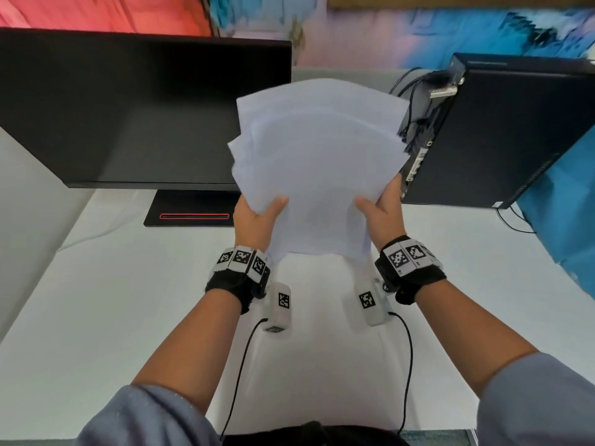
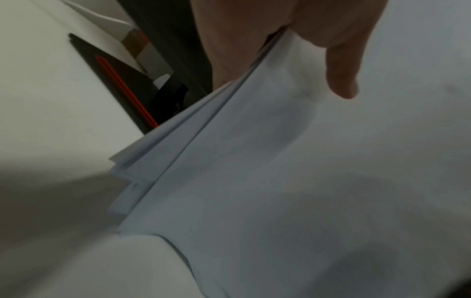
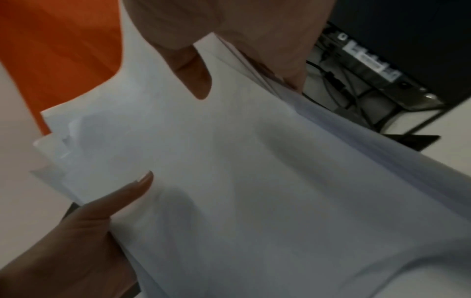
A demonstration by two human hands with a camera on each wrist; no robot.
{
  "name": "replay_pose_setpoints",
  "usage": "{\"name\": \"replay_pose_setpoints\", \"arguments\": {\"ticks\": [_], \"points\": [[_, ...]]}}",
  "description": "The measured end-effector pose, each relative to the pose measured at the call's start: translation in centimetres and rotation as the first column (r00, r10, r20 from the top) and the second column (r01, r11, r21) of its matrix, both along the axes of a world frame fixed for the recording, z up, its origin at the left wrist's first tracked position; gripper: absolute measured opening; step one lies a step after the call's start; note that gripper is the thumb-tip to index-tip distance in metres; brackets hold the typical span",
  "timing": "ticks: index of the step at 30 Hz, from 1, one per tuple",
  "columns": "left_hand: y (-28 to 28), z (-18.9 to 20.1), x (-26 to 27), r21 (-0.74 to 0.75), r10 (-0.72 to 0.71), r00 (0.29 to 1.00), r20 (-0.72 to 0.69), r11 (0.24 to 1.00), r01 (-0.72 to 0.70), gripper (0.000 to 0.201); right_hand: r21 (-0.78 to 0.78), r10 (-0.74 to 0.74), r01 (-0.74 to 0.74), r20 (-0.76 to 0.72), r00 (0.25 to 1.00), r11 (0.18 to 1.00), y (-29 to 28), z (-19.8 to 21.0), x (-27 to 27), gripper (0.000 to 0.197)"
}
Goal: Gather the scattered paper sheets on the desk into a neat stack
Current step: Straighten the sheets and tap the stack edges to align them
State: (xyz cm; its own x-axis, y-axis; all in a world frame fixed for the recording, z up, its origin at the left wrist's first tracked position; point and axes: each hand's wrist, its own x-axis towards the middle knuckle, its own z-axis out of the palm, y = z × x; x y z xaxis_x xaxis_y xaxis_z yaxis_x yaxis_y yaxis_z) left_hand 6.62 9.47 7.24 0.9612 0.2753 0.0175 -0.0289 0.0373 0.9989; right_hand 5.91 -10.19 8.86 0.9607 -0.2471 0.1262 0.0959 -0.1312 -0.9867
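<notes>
- The sheets [image 1: 317, 162] are held above the desk [image 1: 96, 317], between monitor [image 1: 128, 117] and computer [image 1: 502, 130].
- Left hand [image 1: 254, 220] and right hand [image 1: 384, 214] each pinch a side edge near the bottom, thumbs on top.
- Long axis runs up and away from both grips; top edges fan unevenly, so squaring likely comes next.

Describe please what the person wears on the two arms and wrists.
Both forearms are bare below pushed-up grey-blue sleeves. The left hand and right hand are bare. Each wrist has a black strap ringed with white blocks of black square code markings, plus a white camera module trailing a black cable.
</notes>
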Motion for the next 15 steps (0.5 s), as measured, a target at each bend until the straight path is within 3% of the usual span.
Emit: {"name": "replay_pose_setpoints", "arguments": {"ticks": [4, 8, 12, 15], "points": [[0.6, -0.4, 0.3, -0.150, -0.024, 0.996, -0.086, 0.989, 0.011, 0.050, 0.025, 0.048, -0.046, -0.065, 0.997, 0.999, -0.5, -1.2, -0.2, 0.082], [1.0, -0.7, 1.2, -0.093, -0.058, 0.988, -0.141, 0.995, 0.045, 0.038, 0.026, 0.049, -0.047, -0.100, 0.994, 0.999, -1.0, -1.1, 1.1, 0.077], [0.0, 0.2, 2.4, -0.123, 0.014, 0.986, -0.167, 0.992, -0.035, 0.052, -0.018, 0.042, -0.043, -0.042, 0.998, 0.999, -0.2, -0.4, 2.5, 0.052], [-0.1, 0.7, 2.8, -0.127, 0.008, 0.995, -0.099, 0.992, -0.021, 0.029, -0.008, 0.000, 0.000, 0.033, 0.999, 1.000, -0.4, -0.3, 2.8, 0.048]]}}
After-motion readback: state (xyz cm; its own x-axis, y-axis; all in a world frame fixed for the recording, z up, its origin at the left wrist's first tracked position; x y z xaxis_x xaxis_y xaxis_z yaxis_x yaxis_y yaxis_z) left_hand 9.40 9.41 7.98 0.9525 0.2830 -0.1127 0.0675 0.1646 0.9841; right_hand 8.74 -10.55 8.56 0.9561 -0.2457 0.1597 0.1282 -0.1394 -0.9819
